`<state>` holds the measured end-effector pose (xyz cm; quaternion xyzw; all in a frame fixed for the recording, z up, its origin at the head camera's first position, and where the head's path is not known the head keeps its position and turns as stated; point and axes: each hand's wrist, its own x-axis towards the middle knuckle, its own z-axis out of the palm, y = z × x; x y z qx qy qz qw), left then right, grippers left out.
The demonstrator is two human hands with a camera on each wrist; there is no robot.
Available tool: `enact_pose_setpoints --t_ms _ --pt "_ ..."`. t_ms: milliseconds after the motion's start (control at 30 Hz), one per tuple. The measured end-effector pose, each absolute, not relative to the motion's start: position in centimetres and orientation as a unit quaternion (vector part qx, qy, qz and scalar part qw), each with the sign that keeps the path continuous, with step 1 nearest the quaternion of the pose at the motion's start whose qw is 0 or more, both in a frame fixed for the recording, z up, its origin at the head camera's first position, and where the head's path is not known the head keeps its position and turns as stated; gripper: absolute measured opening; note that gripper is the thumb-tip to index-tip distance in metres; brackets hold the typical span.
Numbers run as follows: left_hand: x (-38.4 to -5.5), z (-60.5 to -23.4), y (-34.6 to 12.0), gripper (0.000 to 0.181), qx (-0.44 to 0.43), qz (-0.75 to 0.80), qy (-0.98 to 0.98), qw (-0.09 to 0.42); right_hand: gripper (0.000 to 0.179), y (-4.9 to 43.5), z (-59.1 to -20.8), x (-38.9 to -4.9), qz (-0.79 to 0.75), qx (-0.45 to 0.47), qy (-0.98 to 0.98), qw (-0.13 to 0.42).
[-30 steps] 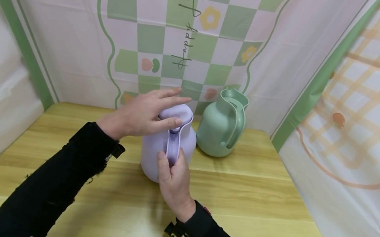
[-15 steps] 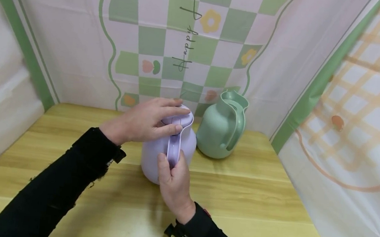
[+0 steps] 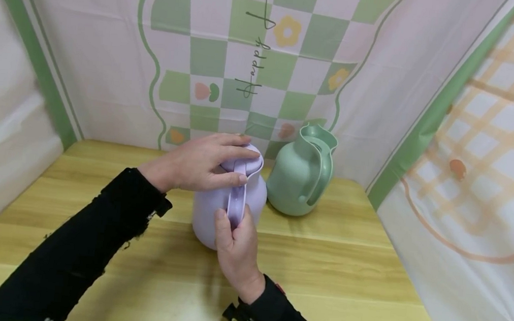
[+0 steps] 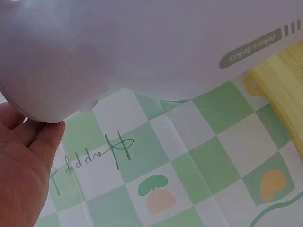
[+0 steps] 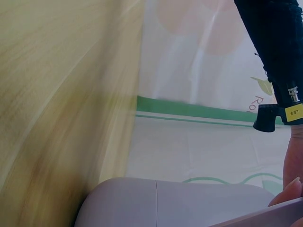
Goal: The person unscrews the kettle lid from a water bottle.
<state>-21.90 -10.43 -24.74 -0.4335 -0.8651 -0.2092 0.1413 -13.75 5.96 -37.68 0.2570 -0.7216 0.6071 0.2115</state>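
A lilac thermos jug stands upright on the wooden table in the head view. My right hand grips its handle, thumb along the near side. Over the top lies my left hand, its fingers fairly straight across the lid and its thumb at the handle's upper end. Part of the lid is hidden by these fingers. In the left wrist view, the fingertips touch the edge of the jug's top, and a label shows on its body.
A green thermos jug of similar shape stands just right of and behind the lilac one. The wooden table is bounded by a checkered cloth backdrop behind and patterned cloth on both sides.
My left hand has come down slightly onto the lid. A strip on the lid now shows in line with the handle, where a round button showed before. The right hand keeps its grip.
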Motion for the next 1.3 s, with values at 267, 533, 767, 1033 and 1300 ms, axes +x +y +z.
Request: enact_pose_setpoints --t_ms 267,533,767,1033,1300 --pt "-22.09 -24.75 -10.47 0.053 -0.436 -0.196 -0.868 0.134 0.019 5.97 -37.77 -13.82 0.605 0.258 -0.722 0.216" --pt "-22.02 -24.66 -10.37 0.053 -0.436 -0.19 -0.869 0.134 0.025 6.01 -37.66 -13.86 0.61 0.264 -0.718 0.208" --pt "-21.95 -24.62 -10.41 0.054 -0.436 -0.188 -0.87 0.134 0.028 6.01 -37.6 -13.89 0.616 0.269 -0.714 0.199" --pt "-22.07 -24.79 -10.5 0.054 -0.438 -0.183 -0.869 0.141 0.027 5.93 -37.5 -13.86 0.619 0.27 -0.712 0.191" --pt "-22.19 -24.9 -10.49 0.054 -0.44 -0.18 -0.867 0.149 0.029 5.85 -37.7 -13.9 0.611 0.265 -0.716 0.211"
